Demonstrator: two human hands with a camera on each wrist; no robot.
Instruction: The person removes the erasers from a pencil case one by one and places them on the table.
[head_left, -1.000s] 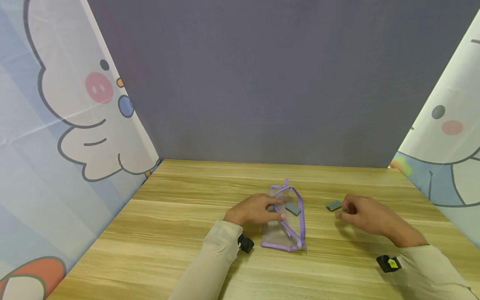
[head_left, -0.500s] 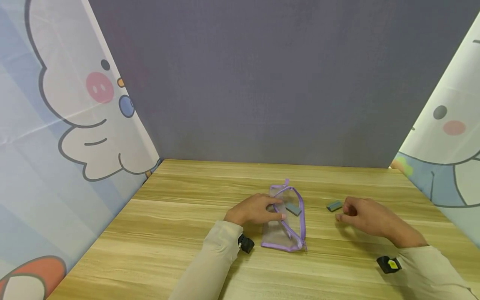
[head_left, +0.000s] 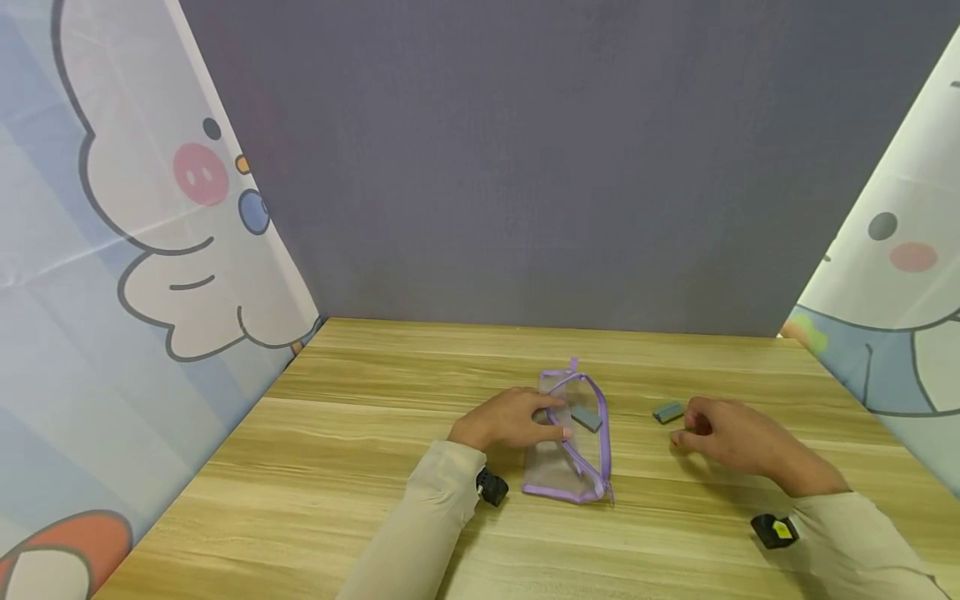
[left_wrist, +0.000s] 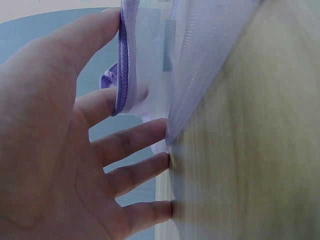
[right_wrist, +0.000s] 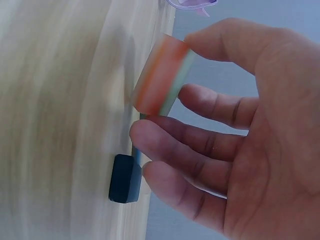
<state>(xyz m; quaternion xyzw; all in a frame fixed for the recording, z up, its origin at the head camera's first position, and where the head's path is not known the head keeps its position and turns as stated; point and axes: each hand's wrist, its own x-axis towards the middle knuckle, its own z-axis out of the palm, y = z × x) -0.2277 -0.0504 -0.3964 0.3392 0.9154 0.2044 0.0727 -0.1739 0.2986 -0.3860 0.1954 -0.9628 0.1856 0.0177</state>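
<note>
A mesh pouch with purple zipper edging [head_left: 604,442] lies on the table, its zipper undone. My left hand [head_left: 506,418] rests at the pouch's left side, thumb and fingers spread, touching the zipper edge [left_wrist: 122,65]. A flat grey block [head_left: 587,418] shows in the pouch. My right hand [head_left: 738,435] pinches a small striped block [right_wrist: 162,75], orange-pink with a pale green side, perhaps an eraser, between thumb and fingers. In the head view the hand hides it. A dark grey-green block [head_left: 668,412] lies just left of the right hand.
The wood-grain table [head_left: 360,467] ends at a grey back panel [head_left: 495,167]. Cartoon-printed cloths [head_left: 150,275] stand at both sides. A wrist camera [head_left: 492,487] sits under the left wrist and another [head_left: 775,531] under the right.
My right hand has come very slightly toward the near side of the table. The left hand, the pouch and the block on the table have not visibly moved.
</note>
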